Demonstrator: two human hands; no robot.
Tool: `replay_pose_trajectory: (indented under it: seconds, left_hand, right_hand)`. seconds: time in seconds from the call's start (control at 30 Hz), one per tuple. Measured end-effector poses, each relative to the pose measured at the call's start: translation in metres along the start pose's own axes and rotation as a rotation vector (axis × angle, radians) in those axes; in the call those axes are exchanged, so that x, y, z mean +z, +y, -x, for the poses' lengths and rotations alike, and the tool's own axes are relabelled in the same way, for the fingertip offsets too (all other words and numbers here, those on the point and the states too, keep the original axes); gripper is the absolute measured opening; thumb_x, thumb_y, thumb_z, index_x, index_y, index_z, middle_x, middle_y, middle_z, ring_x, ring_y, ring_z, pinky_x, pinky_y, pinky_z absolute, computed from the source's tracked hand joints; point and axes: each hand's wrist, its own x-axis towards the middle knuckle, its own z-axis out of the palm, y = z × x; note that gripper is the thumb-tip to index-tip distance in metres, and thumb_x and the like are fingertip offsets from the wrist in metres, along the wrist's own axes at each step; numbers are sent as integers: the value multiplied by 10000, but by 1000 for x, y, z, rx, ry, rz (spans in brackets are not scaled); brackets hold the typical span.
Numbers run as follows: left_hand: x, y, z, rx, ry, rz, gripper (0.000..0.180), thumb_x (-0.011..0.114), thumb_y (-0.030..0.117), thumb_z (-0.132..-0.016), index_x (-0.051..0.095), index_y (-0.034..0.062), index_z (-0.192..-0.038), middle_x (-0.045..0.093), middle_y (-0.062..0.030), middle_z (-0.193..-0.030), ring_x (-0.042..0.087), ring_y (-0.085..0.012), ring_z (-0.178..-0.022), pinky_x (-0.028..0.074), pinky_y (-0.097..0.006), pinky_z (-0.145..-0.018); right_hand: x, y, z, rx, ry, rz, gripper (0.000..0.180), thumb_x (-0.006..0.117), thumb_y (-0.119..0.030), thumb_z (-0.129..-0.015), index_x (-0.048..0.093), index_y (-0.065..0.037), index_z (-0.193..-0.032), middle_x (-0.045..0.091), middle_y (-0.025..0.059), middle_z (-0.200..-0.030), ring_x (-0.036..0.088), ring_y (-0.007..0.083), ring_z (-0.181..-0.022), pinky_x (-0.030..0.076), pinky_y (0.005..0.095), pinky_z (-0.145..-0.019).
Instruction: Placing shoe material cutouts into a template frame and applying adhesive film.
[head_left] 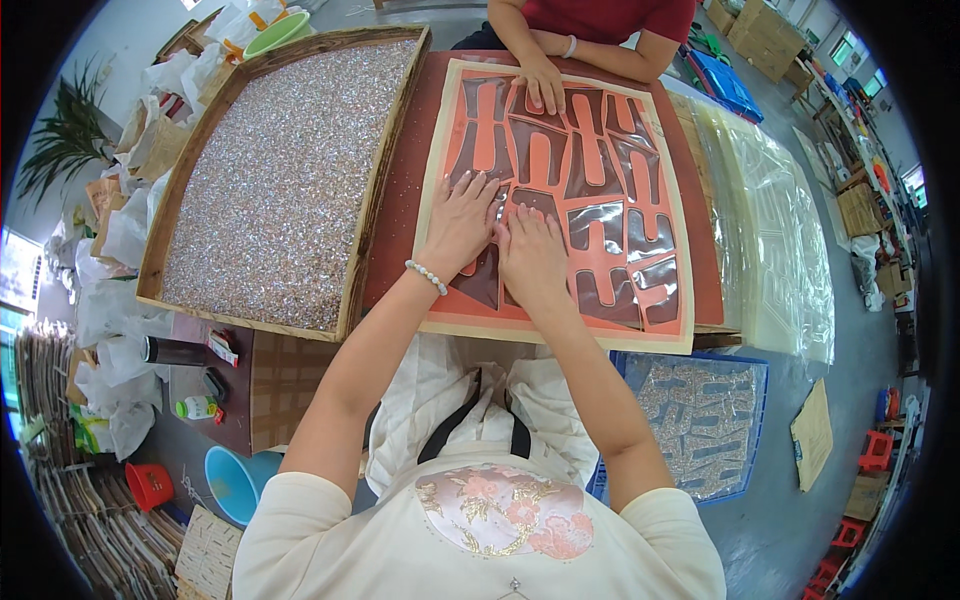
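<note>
Orange patterned sheet (560, 190), printed with dark brown bar-shaped cutouts and bordered in cream, lies flat on a brown board (400, 210) that covers the middle of the table, its near edge close to the person's body so both arms reach it without stretching. Starting at the table's left side, a shallow wooden tray (370, 230) full of small glittering chips (280, 170) sits edge to edge with the board, probably so the loose material stays within easy reach of the sheet. Off the table's near left corner stand a dark flask (175, 351) and a small bottle (198, 407), with a blue basin (232, 480) and red bucket (148, 485) lower down. The left hand (460, 220), a bead bracelet (427, 276) on its wrist, rests palm down with fingers spread on the sheet's near left part, grasping nothing; it seems to press the sheet flat. Just beside it, nearly touching, the right hand (532, 252) also lies flat and unclenched, fingertips on a glossy brown patch. At the far edge another person's hand (545, 85) presses the sheet too, which would keep it from shifting. Clear plastic sheets (770, 220) are stacked along the table's right edge, and a blue crate (700, 420) of finished-looking pieces sits below the near right corner.
</note>
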Motion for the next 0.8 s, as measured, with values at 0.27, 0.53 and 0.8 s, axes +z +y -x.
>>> replay_pose_trajectory:
  seconds: [0.27,0.53,0.8]
  left_hand:
    - [8,3,4,48,126,-18,378,486,255,-917,526,75,-1247,523,-128,-1284,446,-285,-1233,313,-453,-1034]
    - [10,-33,2,11,82,398,350,486,209,-928,554,66,-1241,524,-136,-1279,460,-278,-1225,325,-411,-1047]
    - [-1,3,-30,-164,90,922,371,521,173,-910,537,5,-1240,529,-166,-1286,454,-307,-1241,346,-385,-1046]
  right_hand:
    - [-21,14,-32,159,-130,-218,373,451,-286,-936,581,3,-1133,569,146,-1225,525,293,-1150,368,422,-995]
    - [28,0,-26,34,-97,187,558,411,-361,-958,442,71,-1310,460,196,-1352,406,304,-1280,279,447,-1073]
    - [13,-16,-35,160,-177,247,547,416,-343,-946,456,83,-1287,463,251,-1316,413,377,-1254,261,459,-1075]
